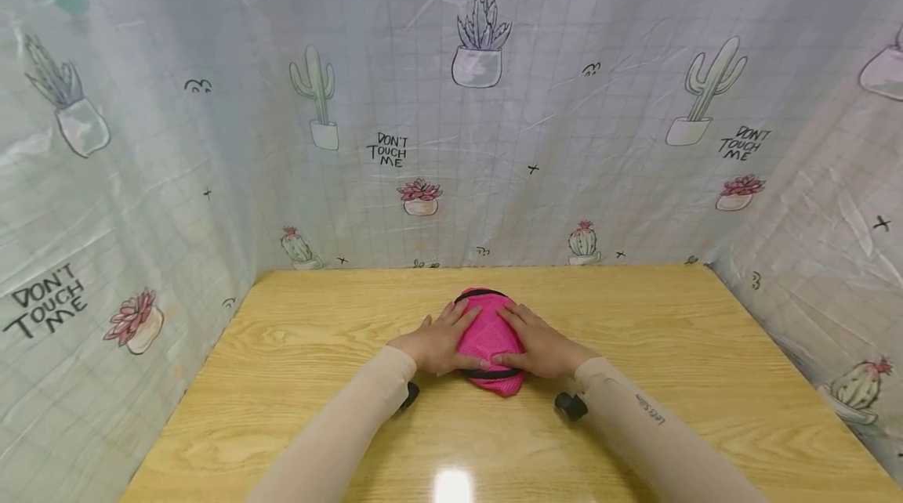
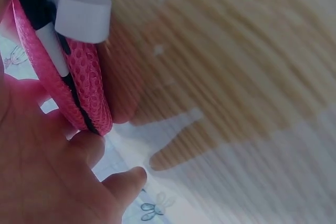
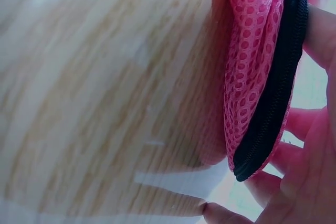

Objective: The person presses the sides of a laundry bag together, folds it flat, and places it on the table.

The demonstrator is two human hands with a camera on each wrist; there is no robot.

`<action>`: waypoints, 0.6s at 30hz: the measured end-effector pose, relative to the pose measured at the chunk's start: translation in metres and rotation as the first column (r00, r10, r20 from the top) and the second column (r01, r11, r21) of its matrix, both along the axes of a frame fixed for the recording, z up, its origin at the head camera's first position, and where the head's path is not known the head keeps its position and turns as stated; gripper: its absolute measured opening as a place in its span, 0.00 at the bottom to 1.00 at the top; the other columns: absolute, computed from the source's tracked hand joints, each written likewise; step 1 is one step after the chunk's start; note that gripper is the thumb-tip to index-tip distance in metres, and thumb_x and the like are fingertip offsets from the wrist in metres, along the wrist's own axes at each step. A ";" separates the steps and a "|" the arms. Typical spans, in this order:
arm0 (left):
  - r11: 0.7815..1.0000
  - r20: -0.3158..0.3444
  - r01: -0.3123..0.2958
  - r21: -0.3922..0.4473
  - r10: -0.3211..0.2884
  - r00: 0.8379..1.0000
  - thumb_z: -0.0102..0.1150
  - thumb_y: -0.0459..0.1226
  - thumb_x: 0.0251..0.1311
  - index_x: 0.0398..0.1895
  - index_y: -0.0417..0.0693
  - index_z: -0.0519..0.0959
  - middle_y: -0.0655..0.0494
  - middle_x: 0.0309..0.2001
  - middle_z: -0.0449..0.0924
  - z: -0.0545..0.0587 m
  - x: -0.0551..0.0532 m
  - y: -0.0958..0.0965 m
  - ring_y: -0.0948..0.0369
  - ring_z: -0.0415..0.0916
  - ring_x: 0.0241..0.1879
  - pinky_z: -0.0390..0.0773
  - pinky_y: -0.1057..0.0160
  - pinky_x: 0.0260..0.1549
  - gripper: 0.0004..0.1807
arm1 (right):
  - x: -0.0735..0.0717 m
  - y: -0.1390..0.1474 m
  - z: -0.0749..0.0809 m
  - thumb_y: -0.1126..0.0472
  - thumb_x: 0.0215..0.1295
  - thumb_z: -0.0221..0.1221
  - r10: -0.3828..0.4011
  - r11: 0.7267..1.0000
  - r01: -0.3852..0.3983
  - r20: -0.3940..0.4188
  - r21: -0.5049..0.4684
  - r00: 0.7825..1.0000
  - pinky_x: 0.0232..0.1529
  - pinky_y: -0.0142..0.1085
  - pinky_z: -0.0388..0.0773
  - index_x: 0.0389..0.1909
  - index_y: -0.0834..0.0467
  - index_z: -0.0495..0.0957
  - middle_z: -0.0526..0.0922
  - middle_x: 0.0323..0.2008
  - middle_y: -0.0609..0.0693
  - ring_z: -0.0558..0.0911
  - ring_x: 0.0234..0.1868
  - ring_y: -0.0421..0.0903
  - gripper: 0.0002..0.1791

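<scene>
A bright pink mesh zip pouch (image 1: 487, 334) lies on the wooden table between my two hands, with black zipper bands along its far and near edges. My left hand (image 1: 439, 342) holds its left side, thumb over the near part and fingers spread toward the far edge. On the right side my right hand (image 1: 546, 346) holds it the same way. The left wrist view shows a white plastic piece (image 2: 83, 18) beside the zipper. In the right wrist view the black zipper (image 3: 273, 87) runs down the pouch's edge, close over the table.
The light wooden table (image 1: 303, 315) has a glossy, reflecting top. A curtain (image 1: 423, 111) printed with potted cacti rises behind its far edge and along both sides. Black wrist devices (image 1: 570, 407) are worn under both sleeved forearms.
</scene>
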State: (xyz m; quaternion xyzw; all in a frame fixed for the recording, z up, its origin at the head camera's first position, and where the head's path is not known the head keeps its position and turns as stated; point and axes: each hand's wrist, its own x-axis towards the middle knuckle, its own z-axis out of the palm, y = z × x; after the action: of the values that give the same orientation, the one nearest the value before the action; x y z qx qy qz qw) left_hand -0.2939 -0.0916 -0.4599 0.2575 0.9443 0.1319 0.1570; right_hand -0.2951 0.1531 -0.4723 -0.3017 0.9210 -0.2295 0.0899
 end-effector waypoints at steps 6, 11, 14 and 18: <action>1.000 0.004 0.000 -0.018 0.000 1.000 0.51 0.72 0.64 0.86 0.56 0.41 0.47 0.86 0.36 0.001 -0.001 0.002 0.44 0.35 0.85 0.49 0.28 0.75 0.57 | 0.001 0.002 0.000 0.44 0.69 0.66 -0.003 1.000 0.002 -0.014 -0.024 1.000 0.77 0.62 0.59 0.80 0.66 0.56 0.55 0.80 0.67 0.55 0.80 0.69 0.49; 1.000 0.001 0.001 -0.012 -0.001 1.000 0.51 0.72 0.65 0.86 0.57 0.39 0.48 0.86 0.34 0.001 0.001 0.000 0.44 0.34 0.85 0.48 0.26 0.74 0.57 | 0.000 0.004 -0.003 0.42 0.70 0.65 -0.012 0.999 0.011 -0.016 -0.039 1.000 0.78 0.62 0.56 0.81 0.64 0.55 0.52 0.81 0.65 0.51 0.81 0.71 0.50; 1.000 -0.001 0.001 0.003 -0.001 1.000 0.51 0.72 0.65 0.86 0.57 0.39 0.49 0.86 0.34 0.001 0.002 -0.001 0.44 0.34 0.85 0.48 0.26 0.74 0.57 | 0.000 0.004 -0.004 0.40 0.70 0.64 -0.018 0.999 0.017 -0.012 -0.045 1.000 0.78 0.62 0.55 0.82 0.62 0.54 0.51 0.82 0.63 0.50 0.82 0.70 0.50; 1.000 -0.004 0.001 0.024 -0.001 1.000 0.51 0.71 0.66 0.86 0.57 0.40 0.49 0.86 0.34 0.002 0.003 -0.003 0.43 0.34 0.85 0.48 0.26 0.74 0.56 | 0.000 0.003 -0.003 0.41 0.69 0.65 -0.021 0.998 0.022 0.009 -0.064 1.000 0.78 0.63 0.55 0.82 0.61 0.54 0.52 0.82 0.63 0.50 0.82 0.69 0.51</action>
State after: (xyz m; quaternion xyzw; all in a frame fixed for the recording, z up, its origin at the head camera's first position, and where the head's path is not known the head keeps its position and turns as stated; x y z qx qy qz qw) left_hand -0.2909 -0.0942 -0.4578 0.2603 0.9428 0.1426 0.1521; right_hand -0.2955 0.1565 -0.4752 -0.2935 0.9161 -0.2609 0.0814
